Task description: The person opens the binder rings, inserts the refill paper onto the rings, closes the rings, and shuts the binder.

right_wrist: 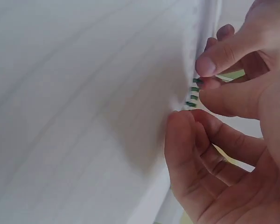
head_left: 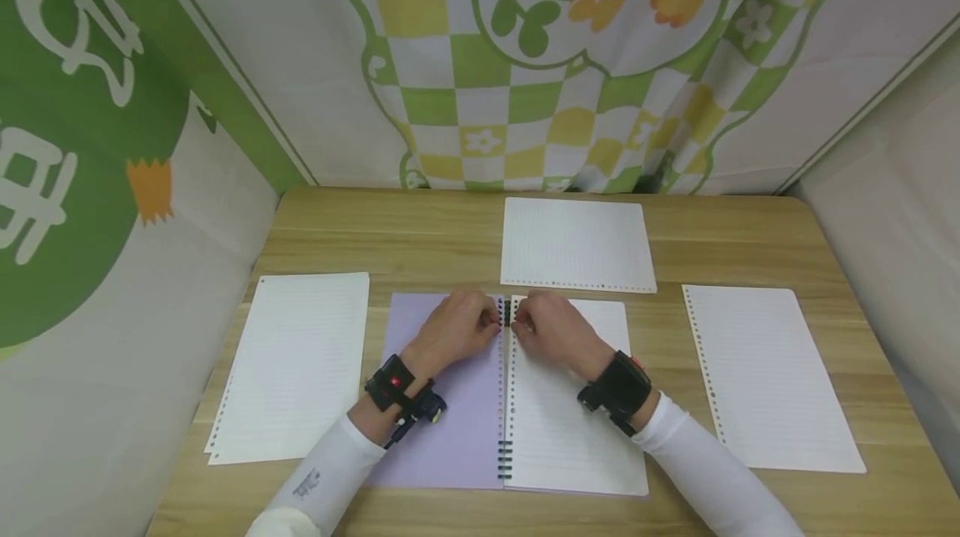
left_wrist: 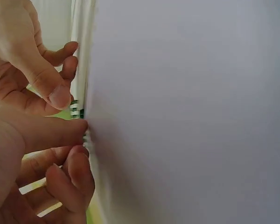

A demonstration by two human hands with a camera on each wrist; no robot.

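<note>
An open loose-leaf notebook lies between the hands, its lilac cover (head_left: 442, 445) on the left and its lined, hole-punched sheets (head_left: 573, 437) on the right. At the top of the spine is a green binding ring clip (head_left: 507, 313). My left hand (head_left: 459, 327) pinches this clip from the cover side, thumb and fingertips at the hole edge. From the sheet side my right hand (head_left: 558, 332) pinches the same clip. Green rings (right_wrist: 193, 93) show between the fingertips in the right wrist view; the fingers partly hide them. A second green ring clip (head_left: 505, 460) sits low on the spine.
Loose punched sheets (head_left: 300, 353) lie on the left of the wooden table (head_left: 405, 233). Another sheet (head_left: 772, 378) lies on the right, and one more lined sheet (head_left: 577, 241) sits sideways behind the notebook. A patterned curtain (head_left: 517, 128) hangs at the back edge.
</note>
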